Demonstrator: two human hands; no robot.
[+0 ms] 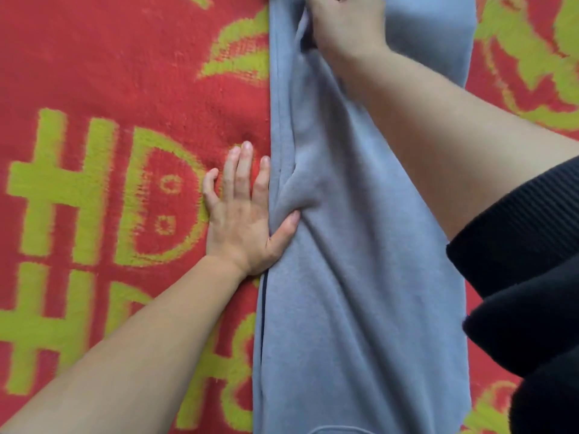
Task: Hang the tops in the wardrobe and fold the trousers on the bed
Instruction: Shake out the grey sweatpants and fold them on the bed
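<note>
Grey-blue trousers lie lengthwise down the middle of the bed, on a red blanket with yellow-green patterns. My left hand rests flat on the blanket at the trousers' left edge, fingers spread, its thumb pressed into a fold of the fabric. My right hand is at the top of the view, fingers curled into the cloth and gripping the trousers there. A dark seam line shows along the trousers' left edge.
My black sleeve is pushed up on the right arm and covers the lower right corner. The red blanket extends on both sides of the trousers.
</note>
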